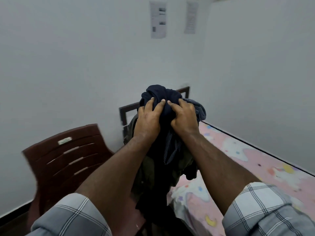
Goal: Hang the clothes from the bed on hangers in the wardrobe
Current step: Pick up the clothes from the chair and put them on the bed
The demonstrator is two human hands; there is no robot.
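Pale room corner, a bed (255, 169) in pink patterned sheets lying along the wall.
Both hands are gripping a bundle of dark clothes (163, 97) raised above the bed's near edge: left hand (150, 120) and right hand (185, 118) are clutching its top, beside a brown chair (68, 157).

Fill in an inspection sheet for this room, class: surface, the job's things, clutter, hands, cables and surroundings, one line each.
Surface: bed with a pink patterned sheet, along the right wall.
Job's things: bundle of clothes held up over the bed's near edge; navy garment on top, striped shirt and olive garment hanging below.
Clutter: nothing seen.
Hands: left hand and right hand both grip the top of the bundle.
Cables: nothing seen.
Surroundings: brown chair at left; two papers on the wall; no wardrobe or hangers in view.
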